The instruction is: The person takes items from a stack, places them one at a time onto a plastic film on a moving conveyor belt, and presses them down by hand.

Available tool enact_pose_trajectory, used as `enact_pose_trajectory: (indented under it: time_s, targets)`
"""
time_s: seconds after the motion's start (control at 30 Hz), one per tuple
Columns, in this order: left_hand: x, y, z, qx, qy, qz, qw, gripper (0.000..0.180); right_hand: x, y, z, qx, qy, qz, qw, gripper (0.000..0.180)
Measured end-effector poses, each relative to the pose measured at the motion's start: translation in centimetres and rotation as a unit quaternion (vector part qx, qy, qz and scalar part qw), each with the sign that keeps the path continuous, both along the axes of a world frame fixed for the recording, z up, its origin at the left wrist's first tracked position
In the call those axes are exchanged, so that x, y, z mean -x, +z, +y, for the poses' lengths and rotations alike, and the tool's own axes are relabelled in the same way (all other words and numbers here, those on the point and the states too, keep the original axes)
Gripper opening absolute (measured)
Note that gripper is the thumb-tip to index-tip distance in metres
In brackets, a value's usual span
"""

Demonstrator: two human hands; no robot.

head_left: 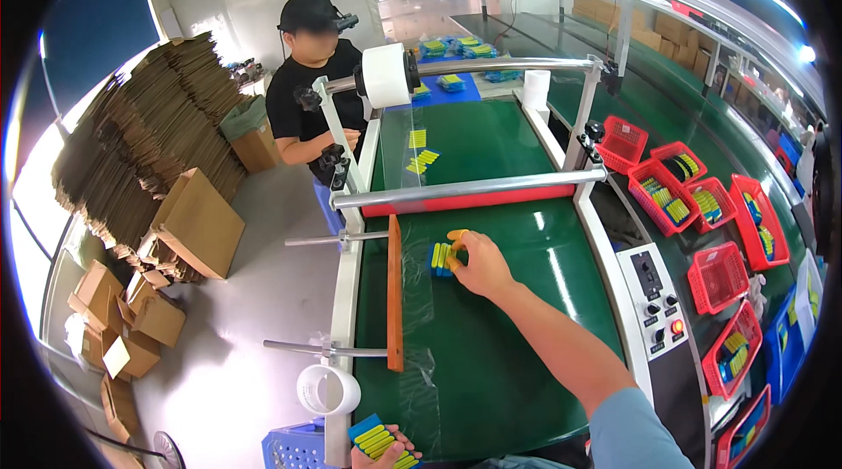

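My right hand [481, 265] reaches over the green conveyor belt [509, 355], its thumb and fingers pinched at the edge of a small blue card with yellow strips [440, 258]. That card is at the edge of a clear film strip [419, 381] running along the belt. Yellow covers show on some of its fingertips. At the lower edge, my left hand [390, 453] is closed around a stack of similar blue cards with yellow strips [373, 436]; part of this hand is cut off. Beyond the roller, more yellow-striped pieces [423, 160] sit on the film.
An orange guide bar [395, 293] runs left of the film. A metal rod [465, 190] and red roller [474, 202] cross the belt. A control panel [653, 298] and red baskets [717, 278] line the right. A co-worker [311, 92] stands far left, near stacked cardboard [140, 136].
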State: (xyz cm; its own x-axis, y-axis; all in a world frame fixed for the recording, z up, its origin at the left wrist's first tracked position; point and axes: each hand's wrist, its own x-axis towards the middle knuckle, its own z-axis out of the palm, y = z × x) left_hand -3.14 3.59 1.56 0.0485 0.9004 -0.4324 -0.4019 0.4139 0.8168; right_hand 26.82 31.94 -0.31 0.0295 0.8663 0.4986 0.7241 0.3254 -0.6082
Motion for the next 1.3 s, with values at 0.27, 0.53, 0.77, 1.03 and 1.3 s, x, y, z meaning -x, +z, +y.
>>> enact_pose_trajectory:
  time_s: [0.27, 0.53, 0.77, 1.03, 1.3]
  targets:
    - [-0.6, 0.7, -0.2, -0.028, -0.005, -0.006, 1.000, 0.030, 0.0, 1.4, 1.4, 0.110, 0.029, -0.079, 0.990, 0.046]
    - [0.3, 0.3, -0.3, -0.002, -0.005, -0.001, 1.000, 0.030, 2.5, 7.8, -0.8, -0.136, 0.089, -0.110, 0.981, 0.033]
    - [-0.3, 1.3, 0.0, -0.015, -0.003, -0.009, 1.000, 0.031, 5.0, 7.9, -1.4, -0.187, 0.094, -0.117, 0.971, 0.027]
    - [-0.5, 1.8, -0.1, 0.021, 0.014, 0.012, 1.000, 0.032, 4.1, 0.5, 4.1, 0.218, 0.061, 0.279, 0.933, 0.035]
    - [0.0, 0.9, -0.2, 0.017, 0.015, -0.004, 1.000, 0.034, 3.5, -0.1, 3.1, 0.068, 0.020, -0.094, 0.993, 0.030]
